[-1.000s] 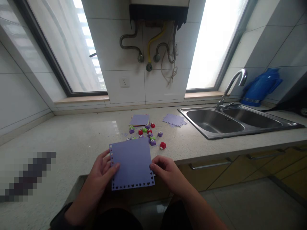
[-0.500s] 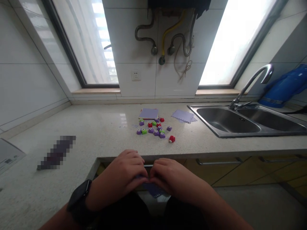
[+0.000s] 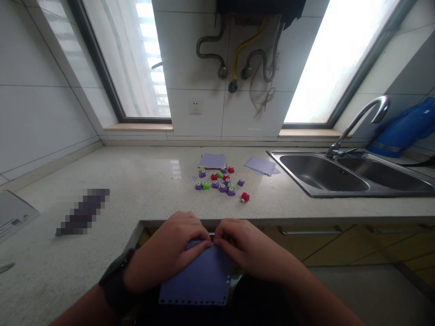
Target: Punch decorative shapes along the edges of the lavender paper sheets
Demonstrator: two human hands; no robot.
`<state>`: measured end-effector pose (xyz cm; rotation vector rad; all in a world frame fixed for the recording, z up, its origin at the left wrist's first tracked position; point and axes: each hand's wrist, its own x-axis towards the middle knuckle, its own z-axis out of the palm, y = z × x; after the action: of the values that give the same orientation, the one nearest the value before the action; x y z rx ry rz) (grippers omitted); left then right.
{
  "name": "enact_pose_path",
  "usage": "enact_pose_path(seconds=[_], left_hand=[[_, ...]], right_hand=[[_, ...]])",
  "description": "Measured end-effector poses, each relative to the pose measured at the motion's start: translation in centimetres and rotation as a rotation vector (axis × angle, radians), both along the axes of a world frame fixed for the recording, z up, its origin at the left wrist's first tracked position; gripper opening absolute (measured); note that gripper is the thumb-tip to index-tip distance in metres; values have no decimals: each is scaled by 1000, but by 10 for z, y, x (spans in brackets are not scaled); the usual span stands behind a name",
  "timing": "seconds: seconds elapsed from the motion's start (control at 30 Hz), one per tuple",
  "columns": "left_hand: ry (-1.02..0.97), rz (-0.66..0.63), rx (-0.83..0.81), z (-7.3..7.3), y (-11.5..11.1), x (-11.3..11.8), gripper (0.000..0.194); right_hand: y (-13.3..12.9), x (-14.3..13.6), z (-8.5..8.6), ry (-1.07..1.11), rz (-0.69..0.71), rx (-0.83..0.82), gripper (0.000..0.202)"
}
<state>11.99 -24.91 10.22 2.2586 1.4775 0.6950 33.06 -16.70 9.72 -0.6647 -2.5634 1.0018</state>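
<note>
Below the counter's front edge, a sheet of purple paper (image 3: 200, 278) with small holes punched along its lower and right edges hangs between my hands. My left hand (image 3: 185, 240) pinches its top edge, thumb in front and fingers curled behind. Beside it, my right hand (image 3: 234, 242) pinches the same edge near the right corner. On the counter ahead lie several small craft punches in purple (image 3: 231, 192), green (image 3: 205, 185) and red (image 3: 244, 197), the nearest red one tipped over. A dark watch (image 3: 117, 276) is on my left wrist.
Behind the punches sits a stack of coloured paper (image 3: 212, 160). Punched purple sheets (image 3: 261, 165) lie to its right, near the double sink (image 3: 309, 192) and faucet (image 3: 360, 120). A blurred-out dark object (image 3: 83, 213) rests at left, beside a white box (image 3: 15, 215).
The purple paper has swung up into fuller view, its face and punched edges now showing. Both hands keep their pinch on its top edge. The camera view has shifted slightly.
</note>
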Motion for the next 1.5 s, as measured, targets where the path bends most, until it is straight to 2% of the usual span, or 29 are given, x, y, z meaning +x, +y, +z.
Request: enact_pose_path(seconds=[0.1,0.23,0.3,0.37,0.43,0.57,0.67,0.8,1.0,1.1,1.2,1.27,1.37,1.43,1.5], left_hand=[[-21,46,-23,0,0,-1,16],[-40,85,-60,4,-1,-2,17],[-79,111,-101,8,-1,-2,19],[-125,133,-135,11,-1,-3,21],[-175,152,-159,12,-1,-5,22],[-286,214,-223,7,2,-10,26],[-387,252,-278,0,7,-14,31],[-516,289,-306,-13,15,-20,29],[-661,360,-369,-28,22,-25,29],[-821,387,-389,-34,22,-24,29],[-1070,394,-412,-43,23,-21,28],[-1243,411,-412,-50,24,-17,29],[-1444,445,-381,-58,26,-10,33],[-1548,457,-357,-61,26,-5,33],[-1630,472,-342,-62,26,1,33]], right_hand=[[-2,-2,-2,11,-55,-51,12],[1,-3,-3,85,-229,-74,19],[9,-1,-4,118,-271,-89,21],[23,5,-9,110,-300,-73,21],[45,13,-19,85,-388,-6,18],[93,35,-49,53,-664,58,22],[113,40,-69,6,-672,113,22],[118,23,-84,-83,-599,226,21],[125,-7,-93,-165,-706,338,21],[123,-5,-95,-163,-729,380,21],[115,7,-99,-144,-767,389,35],[107,16,-105,-30,-807,329,31],[92,29,-116,236,-788,118,26],[79,35,-121,374,-727,-70,29],[64,36,-122,489,-562,-267,33]])
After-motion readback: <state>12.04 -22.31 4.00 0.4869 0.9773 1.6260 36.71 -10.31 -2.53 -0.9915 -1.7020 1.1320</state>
